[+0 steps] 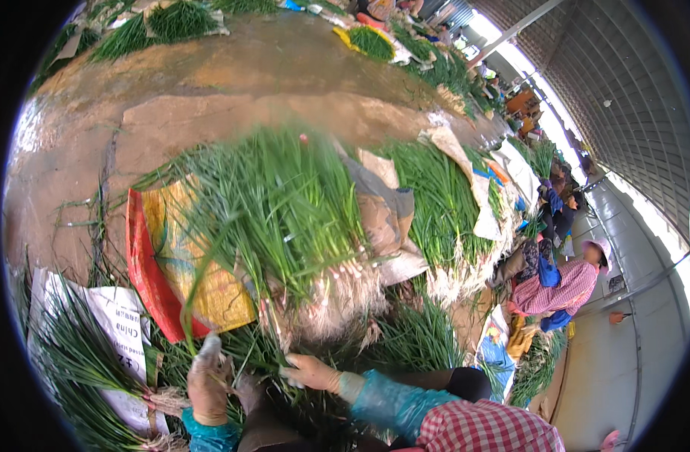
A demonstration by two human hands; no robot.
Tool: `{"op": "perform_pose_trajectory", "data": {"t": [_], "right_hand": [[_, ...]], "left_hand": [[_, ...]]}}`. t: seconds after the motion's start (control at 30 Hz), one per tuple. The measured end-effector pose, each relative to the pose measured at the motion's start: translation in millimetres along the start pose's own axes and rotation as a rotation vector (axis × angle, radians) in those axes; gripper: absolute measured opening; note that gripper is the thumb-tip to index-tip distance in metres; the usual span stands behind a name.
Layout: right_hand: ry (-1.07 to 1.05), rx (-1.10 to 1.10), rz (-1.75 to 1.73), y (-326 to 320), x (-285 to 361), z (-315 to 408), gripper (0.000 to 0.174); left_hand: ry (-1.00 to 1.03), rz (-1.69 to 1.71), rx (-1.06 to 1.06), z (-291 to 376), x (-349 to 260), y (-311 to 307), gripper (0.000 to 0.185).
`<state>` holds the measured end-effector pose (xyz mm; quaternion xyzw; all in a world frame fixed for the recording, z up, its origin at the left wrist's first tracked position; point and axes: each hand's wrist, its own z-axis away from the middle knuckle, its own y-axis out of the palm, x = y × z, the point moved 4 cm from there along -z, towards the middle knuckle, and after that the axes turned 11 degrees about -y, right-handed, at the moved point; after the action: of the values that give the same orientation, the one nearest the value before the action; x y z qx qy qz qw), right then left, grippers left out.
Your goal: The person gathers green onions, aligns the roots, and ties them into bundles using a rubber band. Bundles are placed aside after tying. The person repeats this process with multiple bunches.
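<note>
My left hand (208,387), a grey-white covering on one fingertip, is closed around a green onion stalk (189,308) whose long leaf rises and bends over. To its right is my right hand (314,374), fingers bent near loose leaves; whether anything is pinched between them cannot be told. Both wrists wear blue plastic sleeves. Just beyond the hands lies a large heap of green onions (277,209), white roots (345,299) towards me. A yellow and red woven sack (204,282) is partly under the heap. Loose green leaves (260,350) lie below and around my hands.
At left, bundled green onions (79,344) rest on a white printed sack (131,325). A brown and grey sack piece (382,217) separates the heap from another onion pile (441,198). A person in a checked shirt (554,288) sits at right. Wet concrete floor (237,116) stretches beyond.
</note>
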<state>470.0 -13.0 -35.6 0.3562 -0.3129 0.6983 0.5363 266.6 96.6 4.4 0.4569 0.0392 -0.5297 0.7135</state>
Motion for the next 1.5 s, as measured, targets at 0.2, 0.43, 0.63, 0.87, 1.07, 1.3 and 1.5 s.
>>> {"op": "perform_pose_trajectory", "data": {"t": [0.2, 0.43, 0.63, 0.87, 1.07, 1.3, 1.5], "right_hand": [[0.224, 0.147, 0.131, -7.2, -23.5, 20.1, 0.027], [0.213, 0.068, 0.611, -22.9, 29.1, -47.2, 0.047], [0.057, -0.346, 0.781, -41.6, 9.4, -108.6, 0.048], [-0.144, -0.32, 0.726, -13.0, 0.8, -82.3, 0.025], [-0.14, -0.307, 0.596, -21.1, 1.2, -39.5, 0.033], [0.025, -0.408, 0.608, -37.9, -21.2, -87.5, 0.034], [-0.194, -0.449, 0.35, 11.8, -13.2, -53.5, 0.031]], "left_hand": [[0.111, 0.062, 0.207, 49.9, -41.2, -4.3, 0.064], [-0.537, 0.087, 0.169, -42.6, 39.3, -13.6, 0.041], [-0.501, 0.123, -0.057, -71.0, 72.9, -41.3, 0.031], [-0.429, -0.092, -0.156, -81.3, 65.4, -25.3, 0.031], [-0.502, -0.223, -0.113, -84.5, 85.5, -6.0, 0.019], [-0.47, -0.161, -0.108, -91.7, 94.1, -25.8, 0.022], [-0.441, -0.472, -0.015, -93.9, 96.7, -31.6, 0.021]]}}
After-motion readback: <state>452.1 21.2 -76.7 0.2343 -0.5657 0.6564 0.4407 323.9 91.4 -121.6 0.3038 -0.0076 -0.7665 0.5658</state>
